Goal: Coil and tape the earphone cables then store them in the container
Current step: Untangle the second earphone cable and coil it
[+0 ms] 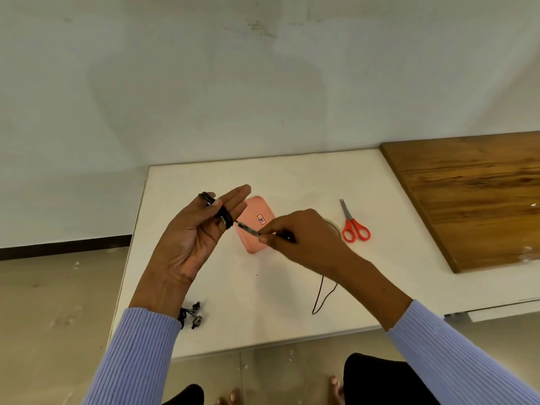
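The coiling step was judged to be in hand: the black earphone cable (224,215) was seen wound in several turns round the extended fingers (233,200) of the left hand (193,232), which was held palm-up above the white desk (286,302), the thumb laid against the loops and the fingers otherwise straight and close together. A short taut run of the cable was led from the coil to the right hand (295,236), where it was pinched between thumb and fingertips just over the pink container (257,223); the slack was seen trailing below the right wrist onto the desk as a loose black loop (323,299). The earbuds (194,315) were seen near the left sleeve, hanging or lying at the desk's near edge; which could not be told. A roll of tape (333,225) was mostly hidden behind the right hand, with red-handled scissors (353,222) just beside it. The container's lid appeared to be on. The next move was judged to call for the remaining slack to be wound on under even tension without the loops slipping off the fingertips, before tape was fetched
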Tool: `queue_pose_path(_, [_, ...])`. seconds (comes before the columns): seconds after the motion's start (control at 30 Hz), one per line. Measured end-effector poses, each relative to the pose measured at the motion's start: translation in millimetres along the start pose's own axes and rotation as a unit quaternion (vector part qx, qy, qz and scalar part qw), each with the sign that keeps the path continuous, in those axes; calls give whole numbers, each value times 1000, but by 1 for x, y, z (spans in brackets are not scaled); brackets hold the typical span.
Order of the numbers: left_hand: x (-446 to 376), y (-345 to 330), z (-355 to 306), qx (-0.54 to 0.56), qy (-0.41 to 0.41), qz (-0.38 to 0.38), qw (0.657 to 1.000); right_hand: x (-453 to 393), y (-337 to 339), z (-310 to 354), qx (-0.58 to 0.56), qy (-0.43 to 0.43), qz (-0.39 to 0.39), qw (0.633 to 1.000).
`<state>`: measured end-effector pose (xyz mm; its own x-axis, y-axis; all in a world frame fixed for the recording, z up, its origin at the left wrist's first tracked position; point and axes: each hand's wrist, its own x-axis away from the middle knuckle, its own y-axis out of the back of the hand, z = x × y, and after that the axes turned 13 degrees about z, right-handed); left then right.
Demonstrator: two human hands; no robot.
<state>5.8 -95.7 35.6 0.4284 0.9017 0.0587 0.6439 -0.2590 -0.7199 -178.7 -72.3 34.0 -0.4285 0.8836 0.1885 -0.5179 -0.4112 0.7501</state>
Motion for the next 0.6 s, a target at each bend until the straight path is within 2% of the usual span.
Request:
queue_pose_path(0.2, [1, -3, 14, -192, 56, -9, 980, 4, -6, 8, 101, 92, -3, 991])
queue_pose_path(0.4, [3, -7, 16, -263, 92, 16, 960, 6, 0, 5, 110, 109, 1, 988])
queue_pose_path(0.6, [1, -1, 8, -146, 22, 17, 989, 5, -3, 4, 85, 108, -7, 991])
